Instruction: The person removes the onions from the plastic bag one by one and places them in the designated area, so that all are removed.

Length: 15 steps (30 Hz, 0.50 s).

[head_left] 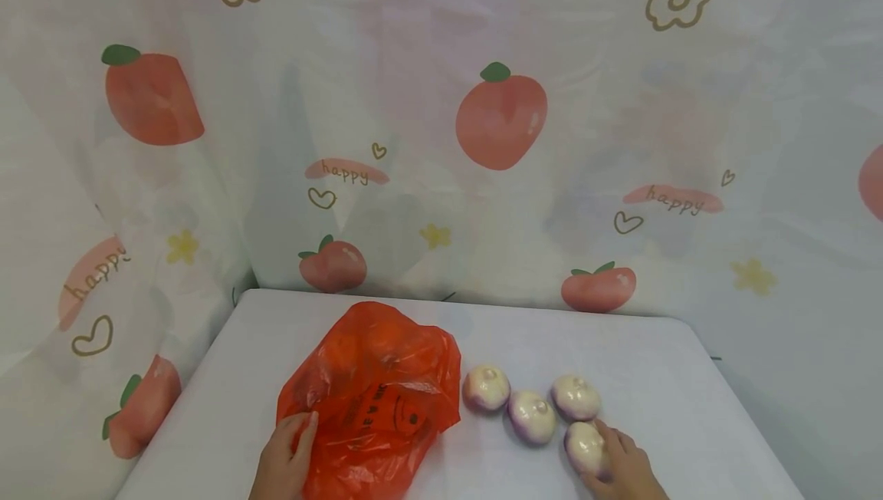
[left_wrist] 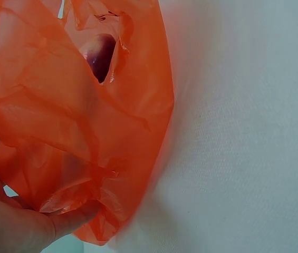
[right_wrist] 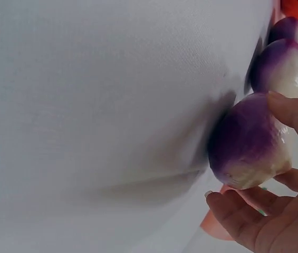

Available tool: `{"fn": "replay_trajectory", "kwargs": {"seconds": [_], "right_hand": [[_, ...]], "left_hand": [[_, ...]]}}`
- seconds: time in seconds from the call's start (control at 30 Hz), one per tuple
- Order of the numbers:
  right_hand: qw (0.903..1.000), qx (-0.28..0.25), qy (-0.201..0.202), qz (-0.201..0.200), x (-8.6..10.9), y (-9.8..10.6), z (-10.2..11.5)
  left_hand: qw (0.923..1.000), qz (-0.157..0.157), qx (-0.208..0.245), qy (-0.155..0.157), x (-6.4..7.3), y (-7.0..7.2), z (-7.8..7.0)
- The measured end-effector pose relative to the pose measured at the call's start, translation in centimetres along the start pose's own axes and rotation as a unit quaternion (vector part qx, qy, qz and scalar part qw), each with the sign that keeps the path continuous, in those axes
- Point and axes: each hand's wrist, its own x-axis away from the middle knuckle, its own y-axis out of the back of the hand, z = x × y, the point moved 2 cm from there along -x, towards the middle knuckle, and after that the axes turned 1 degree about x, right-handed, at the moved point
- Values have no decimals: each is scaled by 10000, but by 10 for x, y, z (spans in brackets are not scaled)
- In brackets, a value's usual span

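Fingers and thumb of the right hand (head_left: 626, 465) grip a purple-and-white turnip (head_left: 585, 450) towards the right edge of the table (head_left: 655, 370), seemingly from that side because 3 other turnips (head_left: 531, 417) lie beyond it or towards the red bag (head_left: 369, 431). Nearer the left edge, the left hand (head_left: 281, 455) pinches the bag, probably to steady it, while printed cloth (head_left: 400, 86) rises behind the back edge.
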Motion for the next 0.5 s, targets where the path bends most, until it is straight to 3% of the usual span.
{"fn": "replay_trajectory", "kwargs": {"seconds": [0.17, 0.3, 0.4, 0.5], "right_hand": [[9998, 47, -199, 35, -1, 2, 4], [9976, -56, 226, -650, -4, 5, 10], [9867, 56, 781, -1425, -8, 9, 15], [9787, 138, 960, -1810, -11, 13, 21]], "left_hand": [[10000, 5, -46, -21, 1, 0, -1], [10000, -29, -60, -45, 1, 1, -1], [10000, -37, -52, -61, 1, 1, -1], [10000, -22, -40, -67, 1, 1, -1]]}}
